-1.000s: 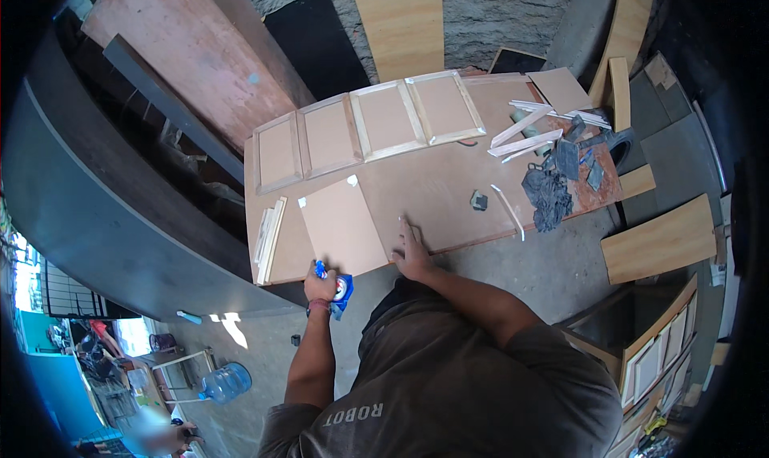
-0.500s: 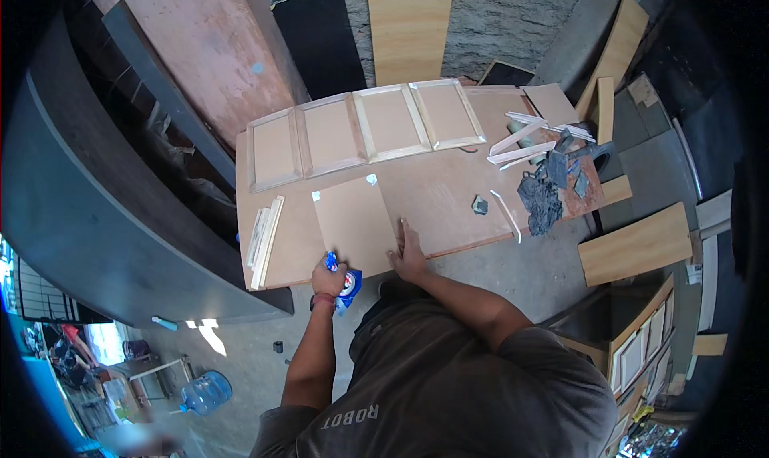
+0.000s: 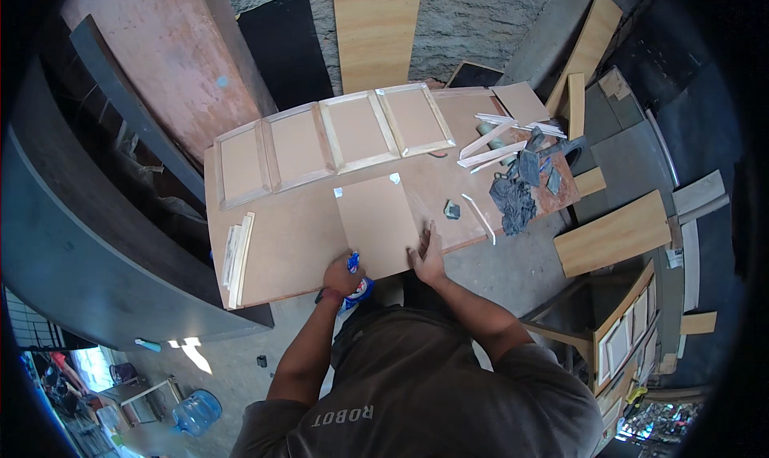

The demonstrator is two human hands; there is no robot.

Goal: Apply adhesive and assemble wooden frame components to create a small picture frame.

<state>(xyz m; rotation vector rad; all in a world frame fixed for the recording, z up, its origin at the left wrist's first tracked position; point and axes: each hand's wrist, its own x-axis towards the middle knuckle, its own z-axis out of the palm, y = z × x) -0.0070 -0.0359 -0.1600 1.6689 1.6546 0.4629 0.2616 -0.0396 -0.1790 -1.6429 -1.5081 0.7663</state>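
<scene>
A thin brown rectangular panel [image 3: 376,225] lies flat near the front of the workbench, with small whitish patches [image 3: 394,178] on its two far corners. At its near left corner, my left hand [image 3: 343,279] is closed around what looks like a blue tape dispenser [image 3: 358,294]. One blue end pokes out above the fist; the body, with a pale round part, hangs below it at the bench edge. My right hand [image 3: 430,259] rests along the panel's right edge, fingers stretched out and holding nothing.
Several framed panels [image 3: 300,147] stand joined in a row along the back of the bench [image 3: 296,258]. Wood strips [image 3: 238,258] lie at its left; more strips [image 3: 485,141] and a dark cloth [image 3: 513,201] at its right. A dark curved piece [image 3: 104,242] borders the left side.
The panel has slid right along the bench, farther from the left wood strips. Both hands have moved with it, the left still gripping the blue dispenser. The whole view has shifted slightly.
</scene>
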